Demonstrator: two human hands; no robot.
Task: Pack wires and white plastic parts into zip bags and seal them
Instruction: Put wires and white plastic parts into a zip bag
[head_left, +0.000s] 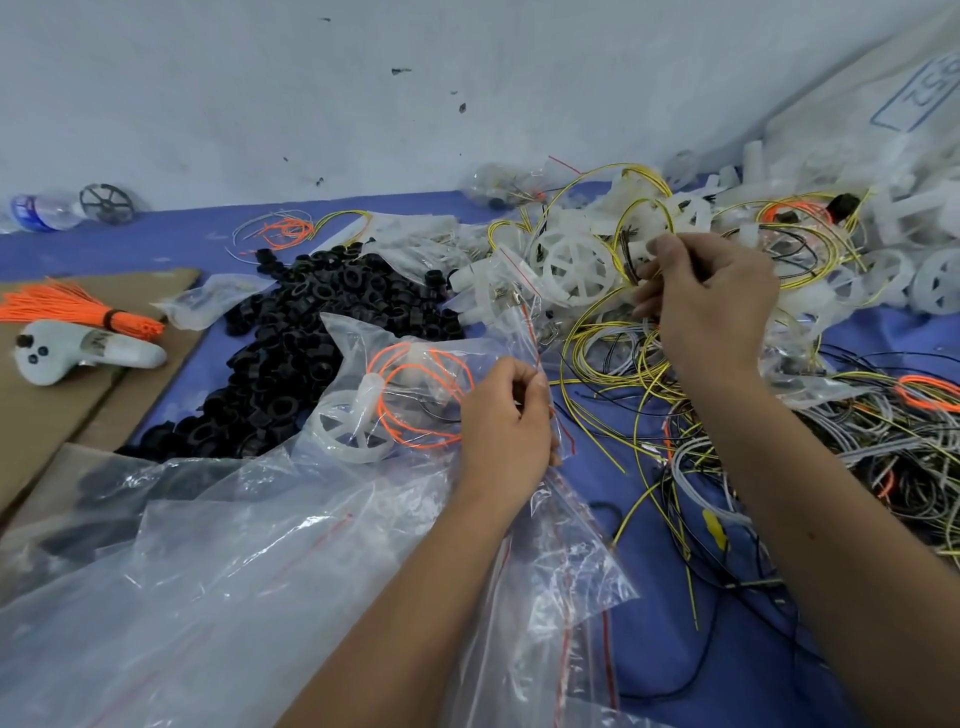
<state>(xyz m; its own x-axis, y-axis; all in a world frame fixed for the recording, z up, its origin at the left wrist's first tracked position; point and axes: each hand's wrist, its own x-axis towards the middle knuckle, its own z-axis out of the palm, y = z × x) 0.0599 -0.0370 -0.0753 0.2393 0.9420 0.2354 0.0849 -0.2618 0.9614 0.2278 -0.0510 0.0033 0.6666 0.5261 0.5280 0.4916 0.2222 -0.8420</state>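
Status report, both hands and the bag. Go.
Left hand pinching zip bag mouth; white wheel, orange wire inside. Right hand gripping yellow wires in tangled pile. Bag unsealed.

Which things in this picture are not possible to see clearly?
Head view only:
- Right hand fingertips: hidden behind the hand, so which yellow wire it pinches is unclear.
- Zip bag mouth: covered by the left hand.
- Printing on the sack: cut off by the right edge.
- Bottle label: too small.
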